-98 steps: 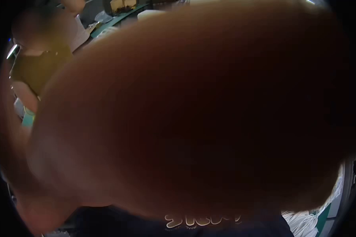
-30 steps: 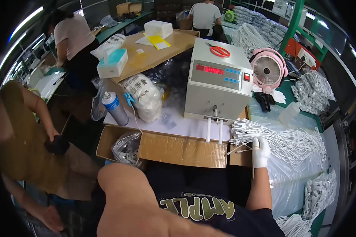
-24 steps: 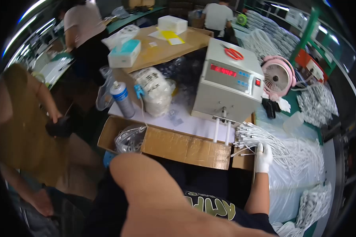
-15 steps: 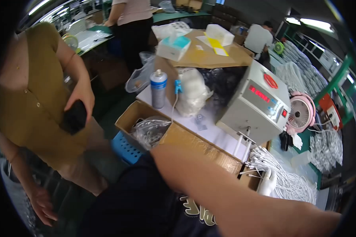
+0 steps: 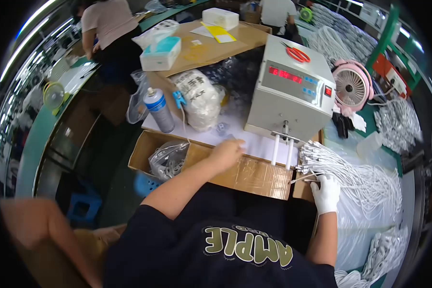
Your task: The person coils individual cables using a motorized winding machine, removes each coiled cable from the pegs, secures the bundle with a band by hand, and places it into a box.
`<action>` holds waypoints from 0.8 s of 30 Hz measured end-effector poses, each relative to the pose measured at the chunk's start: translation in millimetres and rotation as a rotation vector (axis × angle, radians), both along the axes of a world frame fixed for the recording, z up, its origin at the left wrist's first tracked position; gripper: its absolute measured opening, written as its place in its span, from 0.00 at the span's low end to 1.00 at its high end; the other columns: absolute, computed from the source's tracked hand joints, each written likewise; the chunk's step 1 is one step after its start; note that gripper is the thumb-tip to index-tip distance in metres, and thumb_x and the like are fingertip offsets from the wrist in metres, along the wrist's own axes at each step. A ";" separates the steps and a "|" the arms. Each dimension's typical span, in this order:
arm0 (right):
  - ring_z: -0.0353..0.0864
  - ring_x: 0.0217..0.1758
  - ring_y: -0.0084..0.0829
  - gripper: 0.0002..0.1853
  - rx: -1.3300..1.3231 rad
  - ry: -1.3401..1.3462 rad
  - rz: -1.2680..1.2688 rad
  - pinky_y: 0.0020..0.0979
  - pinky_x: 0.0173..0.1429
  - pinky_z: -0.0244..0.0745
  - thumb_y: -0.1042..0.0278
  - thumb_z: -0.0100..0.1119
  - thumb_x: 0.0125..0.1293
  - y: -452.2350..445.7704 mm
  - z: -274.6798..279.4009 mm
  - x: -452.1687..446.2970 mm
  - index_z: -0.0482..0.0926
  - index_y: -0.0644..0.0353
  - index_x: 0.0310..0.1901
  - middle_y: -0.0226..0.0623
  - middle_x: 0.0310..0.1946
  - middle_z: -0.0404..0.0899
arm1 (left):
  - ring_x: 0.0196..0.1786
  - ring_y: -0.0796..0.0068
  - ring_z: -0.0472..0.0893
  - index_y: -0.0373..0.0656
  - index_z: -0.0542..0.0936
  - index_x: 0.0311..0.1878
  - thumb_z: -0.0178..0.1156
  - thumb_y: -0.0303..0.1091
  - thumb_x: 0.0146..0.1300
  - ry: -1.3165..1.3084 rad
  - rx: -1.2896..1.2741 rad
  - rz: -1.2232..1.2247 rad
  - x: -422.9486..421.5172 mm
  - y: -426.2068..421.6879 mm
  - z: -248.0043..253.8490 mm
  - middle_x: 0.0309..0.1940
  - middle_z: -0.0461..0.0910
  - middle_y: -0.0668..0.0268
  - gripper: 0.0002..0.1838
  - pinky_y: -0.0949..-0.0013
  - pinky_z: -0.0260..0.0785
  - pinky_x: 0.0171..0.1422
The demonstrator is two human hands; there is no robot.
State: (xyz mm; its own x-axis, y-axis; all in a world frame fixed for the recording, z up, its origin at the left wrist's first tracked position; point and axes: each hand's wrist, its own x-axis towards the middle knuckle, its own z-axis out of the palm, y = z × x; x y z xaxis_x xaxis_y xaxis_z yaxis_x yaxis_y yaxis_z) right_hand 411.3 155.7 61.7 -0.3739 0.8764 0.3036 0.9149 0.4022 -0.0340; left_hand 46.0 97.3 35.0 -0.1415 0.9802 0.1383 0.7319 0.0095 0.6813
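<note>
**Beside a heap of white cables (image 5: 362,180), a gloved right hand (image 5: 326,194) is held at the pile's near edge**

The right hand's fingers are half curled, thumb apart; whether a cable is pinched cannot be made out. Just left of that hand, loose cable ends (image 5: 303,181) are seen sticking out; beyond it, the heap is spread over a clear plastic sheet (image 5: 350,240). Ahead and left of it, a grey machine (image 5: 285,108) is fitted with two white rods (image 5: 275,151). The bare left hand (image 5: 228,154) is stretched over the worktop's (image 5: 259,144) near edge, its fingers too blurred for any grip to be judged. Cables like these are probably best pinched near the tip and drawn gently, so neighbours are not snagged.
</note>
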 end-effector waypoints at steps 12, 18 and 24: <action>0.75 0.43 0.43 0.10 0.186 0.241 0.121 0.42 0.50 0.70 0.71 0.71 0.43 10.2 -22.3 11.0 0.76 0.59 0.22 0.36 0.33 0.77 | 0.59 0.58 0.71 0.41 0.80 0.50 0.58 0.24 0.53 0.489 0.256 -0.121 -41.0 4.5 -62.1 0.50 0.75 0.59 0.18 0.55 0.64 0.61; 0.77 0.43 0.43 0.10 0.129 0.108 0.132 0.40 0.49 0.72 0.71 0.71 0.46 4.4 -8.9 5.2 0.77 0.60 0.25 0.38 0.35 0.78 | 0.64 0.57 0.69 0.42 0.81 0.50 0.61 0.30 0.58 0.360 0.336 -0.086 -33.9 -3.8 -65.1 0.52 0.77 0.57 0.15 0.54 0.61 0.66; 0.78 0.44 0.44 0.08 0.291 0.323 0.125 0.39 0.49 0.73 0.74 0.69 0.50 5.7 -23.0 16.1 0.76 0.60 0.26 0.39 0.37 0.80 | 0.63 0.56 0.69 0.43 0.82 0.50 0.64 0.36 0.58 0.459 0.397 0.072 -28.0 -8.4 -69.1 0.53 0.76 0.59 0.16 0.52 0.60 0.66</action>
